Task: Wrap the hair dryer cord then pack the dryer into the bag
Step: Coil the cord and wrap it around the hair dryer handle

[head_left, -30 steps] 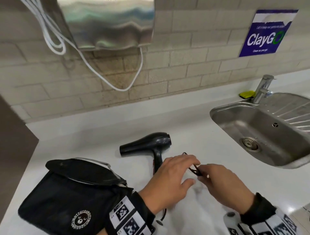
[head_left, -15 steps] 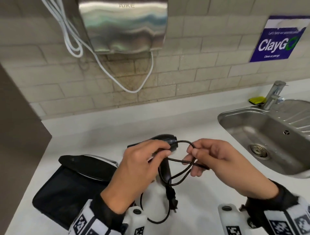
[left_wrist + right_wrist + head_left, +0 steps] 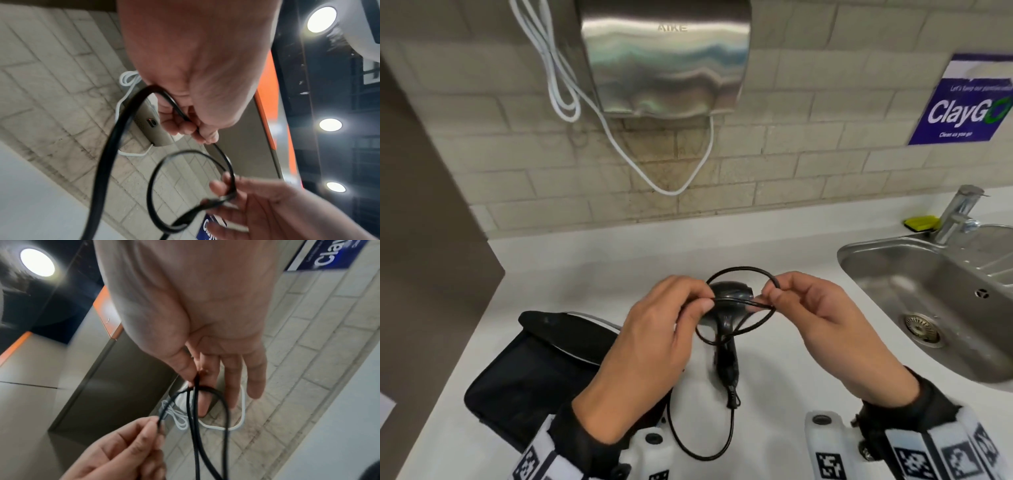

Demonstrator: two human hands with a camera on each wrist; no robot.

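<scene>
Pinching the cord [image 3: 739, 301] taut left-to-right above the hair dryer [image 3: 727, 329], left hand [image 3: 654, 342] and right hand [image 3: 822, 325] equally close, loops gathered rightward, bag [image 3: 527, 373] near-left.

One black hair dryer [image 3: 727, 308]; one black cord [image 3: 739, 270], looped; one black bag [image 3: 534, 370]; two hands, left hand [image 3: 650, 349] and right hand [image 3: 822, 329]; one steel sink [image 3: 928, 274]; one tap [image 3: 955, 216]; one yellow sponge [image 3: 921, 222]; one wall hand dryer [image 3: 664, 58]; one blue ClayGo sign [image 3: 962, 102].
</scene>
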